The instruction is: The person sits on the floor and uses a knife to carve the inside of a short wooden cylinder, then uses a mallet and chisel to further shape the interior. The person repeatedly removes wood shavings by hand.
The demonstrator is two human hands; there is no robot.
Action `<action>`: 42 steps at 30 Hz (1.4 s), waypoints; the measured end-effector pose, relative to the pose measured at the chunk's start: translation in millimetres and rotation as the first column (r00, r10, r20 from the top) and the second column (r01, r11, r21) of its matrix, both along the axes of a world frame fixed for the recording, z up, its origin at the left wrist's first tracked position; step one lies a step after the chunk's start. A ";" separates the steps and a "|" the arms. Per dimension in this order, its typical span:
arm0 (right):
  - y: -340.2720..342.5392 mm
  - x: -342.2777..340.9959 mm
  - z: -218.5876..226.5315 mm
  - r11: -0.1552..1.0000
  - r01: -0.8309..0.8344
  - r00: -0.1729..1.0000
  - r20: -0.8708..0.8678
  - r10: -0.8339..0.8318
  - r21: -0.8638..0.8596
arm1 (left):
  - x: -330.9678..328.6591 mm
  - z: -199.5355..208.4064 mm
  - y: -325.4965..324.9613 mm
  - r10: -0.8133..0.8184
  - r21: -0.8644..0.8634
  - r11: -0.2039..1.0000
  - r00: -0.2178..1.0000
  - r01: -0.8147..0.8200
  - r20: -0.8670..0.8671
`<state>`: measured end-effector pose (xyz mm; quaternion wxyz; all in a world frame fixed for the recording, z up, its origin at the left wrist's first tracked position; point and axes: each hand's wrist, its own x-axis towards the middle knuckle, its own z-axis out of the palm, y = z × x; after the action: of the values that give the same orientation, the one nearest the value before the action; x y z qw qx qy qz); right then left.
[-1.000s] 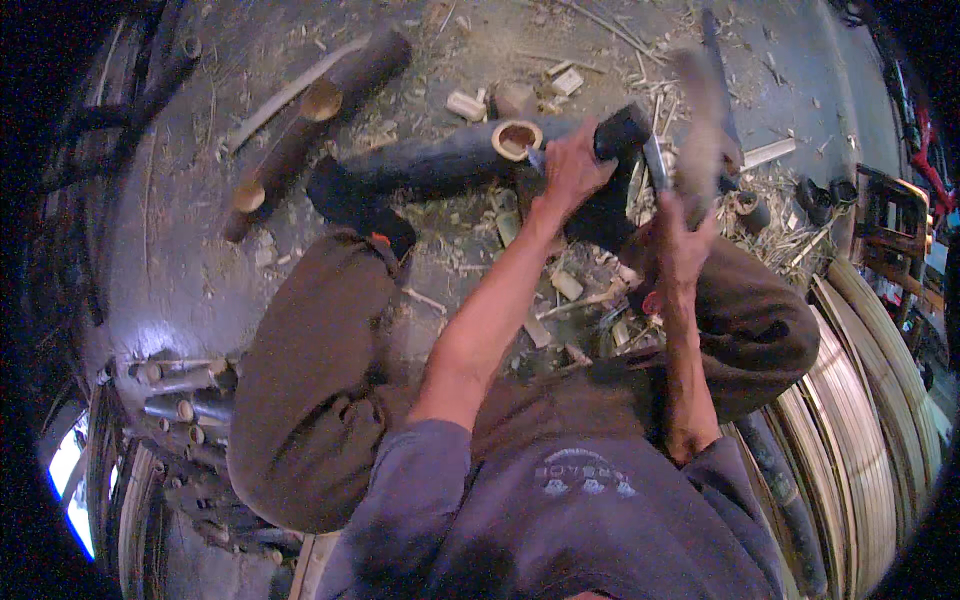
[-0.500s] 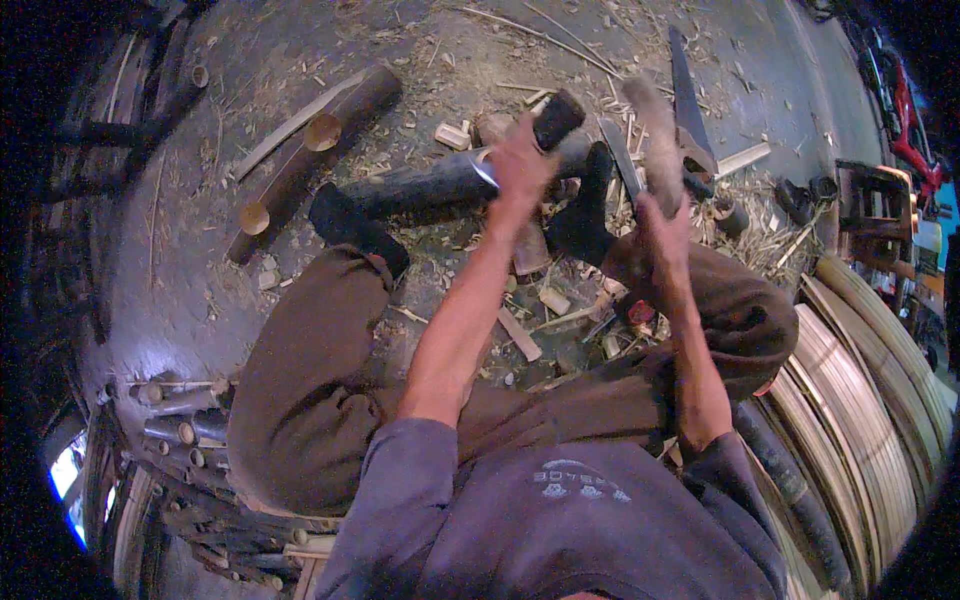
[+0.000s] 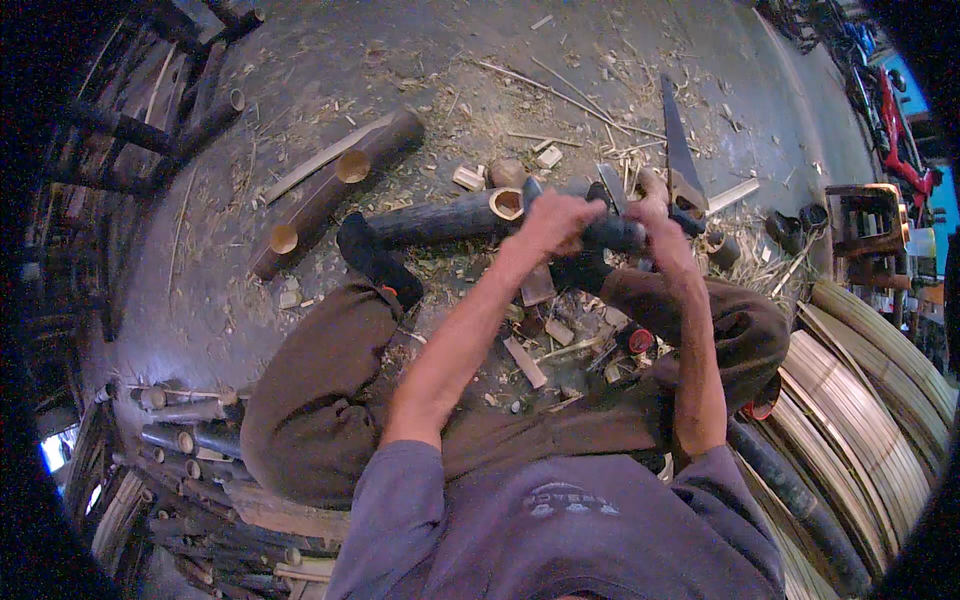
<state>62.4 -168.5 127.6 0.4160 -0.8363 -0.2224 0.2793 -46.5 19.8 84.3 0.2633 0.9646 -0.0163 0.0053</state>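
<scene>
Left hand point(image 3: 556, 222) and right hand point(image 3: 660, 220) have been brought closer! Between them, the dark cylinder point(image 3: 614, 234) is wrapped by left fingers; pale wood point(image 3: 652, 184) is gripped right; the blade point(image 3: 611, 184) is best avoided.

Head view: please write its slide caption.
Bare left hand and right hand close together at a dark, round bamboo pole.

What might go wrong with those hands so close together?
The gray blade is close to the right hand, so a slip might cut it. The saw lies nearby, and someone might brush against its edge. The dark bamboo pole looks round, so it might roll if bumped.
</scene>
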 end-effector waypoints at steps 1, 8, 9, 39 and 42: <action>1.2 -15.3 13.6 0.992 -0.106 0.994 0.019 0.108 -0.066 | 5.8 7.2 -12.9 -0.036 0.009 0.999 0.993 0.037 -0.109; -20.1 -58.9 29.4 0.722 0.643 0.677 -0.628 -0.383 0.253 | 6.7 1.8 22.3 0.240 -0.120 0.967 0.958 -0.223 0.154; -37.4 -53.8 18.1 0.705 0.647 0.648 -0.696 -0.310 0.289 | 1.8 -5.0 39.7 0.274 -0.081 0.959 0.962 -0.273 -0.002; 90.7 -110.7 -25.9 0.692 0.544 0.787 -0.575 -0.225 0.474 | -68.4 -110.0 62.0 0.697 0.132 0.708 0.716 -0.694 0.026; 86.6 -122.3 -105.6 0.720 0.591 0.766 -0.532 -0.361 0.364 | -34.8 -48.7 37.4 0.511 -0.457 0.619 0.769 -0.639 -0.383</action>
<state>-59.9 -81.8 22.1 0.7191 -0.6415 0.0365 0.2645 -81.3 57.2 35.6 0.5198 0.7896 0.3260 -0.0099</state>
